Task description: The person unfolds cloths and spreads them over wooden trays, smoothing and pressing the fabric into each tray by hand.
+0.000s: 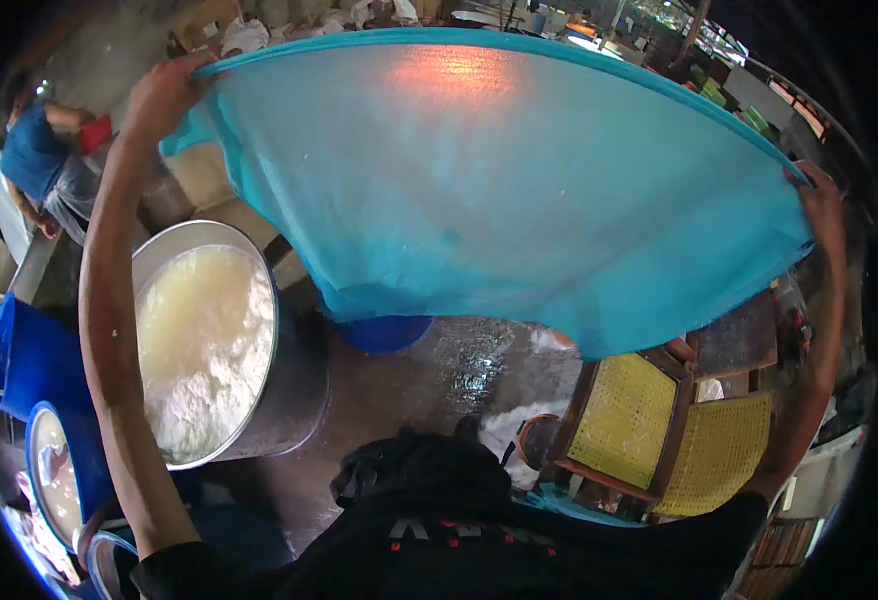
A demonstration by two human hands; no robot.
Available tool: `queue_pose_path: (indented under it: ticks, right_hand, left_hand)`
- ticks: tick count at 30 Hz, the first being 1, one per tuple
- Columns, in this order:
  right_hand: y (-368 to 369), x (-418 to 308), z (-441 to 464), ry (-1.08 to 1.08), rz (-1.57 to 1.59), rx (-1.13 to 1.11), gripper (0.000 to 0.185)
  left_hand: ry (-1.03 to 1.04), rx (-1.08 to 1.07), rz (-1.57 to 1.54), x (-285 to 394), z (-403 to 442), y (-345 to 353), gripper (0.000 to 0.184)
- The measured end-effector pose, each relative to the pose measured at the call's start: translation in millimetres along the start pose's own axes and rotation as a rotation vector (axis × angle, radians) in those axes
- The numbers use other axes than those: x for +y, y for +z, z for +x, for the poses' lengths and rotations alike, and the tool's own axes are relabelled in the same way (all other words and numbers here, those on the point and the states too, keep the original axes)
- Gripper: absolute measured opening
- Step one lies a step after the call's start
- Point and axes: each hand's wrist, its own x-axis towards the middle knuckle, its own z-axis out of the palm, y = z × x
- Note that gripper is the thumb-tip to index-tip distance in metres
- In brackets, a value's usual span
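Observation:
A wide sheet of thin turquoise cloth is stretched out in the air between my raised arms. My left hand is closed around its upper left corner. At the far right, my right hand grips the other end of the same top edge. The cloth's lower edge hangs loose and uneven, and light glows through it near the top. Below my left arm stands a large metal pot, holding cloudy yellowish liquid and white curds.
Blue barrels stand at the left, one with pale liquid inside. A blue tub sits partly under the cloth. Wood-framed yellow mesh racks lie at the lower right. Another person is at the upper left. The floor looks wet.

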Motion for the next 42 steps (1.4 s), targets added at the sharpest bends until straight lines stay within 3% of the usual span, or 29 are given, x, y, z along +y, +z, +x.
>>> queue_pose_path:
  ticks: [3,5,7,9,12,16,27,38,42]
  right_hand:
    - [-13,30,-17,0.085,0.003,-0.007,0.026]
    - [-27,56,-44,0.093,-0.168,0.186,0.030]
    - [-58,100,-64,0.145,-0.204,0.197,0.028]
    - [-99,97,-88,0.153,-0.270,0.240,0.026]
    - [-163,66,-115,0.162,-0.355,0.282,0.027]
    - [-225,21,-149,0.206,-0.460,0.308,0.033]
    - [-315,58,-281,0.502,-0.757,0.321,0.040]
    - [-349,143,-298,0.538,-0.867,0.295,0.048]
    - [-312,193,-343,0.764,-0.544,0.110,0.046]
  left_hand:
    - [0.021,0.065,0.034,-2,7,4,0.032]
    - [0.046,0.110,0.018,-9,17,11,0.033]
    - [0.084,0.155,-0.010,-30,44,21,0.035]
    - [0.288,0.197,0.095,-49,91,22,0.036]
    - [0.229,0.346,-0.075,12,152,2,0.033]
    - [0.355,0.266,-0.154,104,223,-20,0.032]
    - [0.715,0.208,-0.237,446,270,42,0.032]
    - [0.807,0.180,-0.182,610,276,76,0.034]
    - [0.826,0.192,-0.172,653,286,82,0.035]
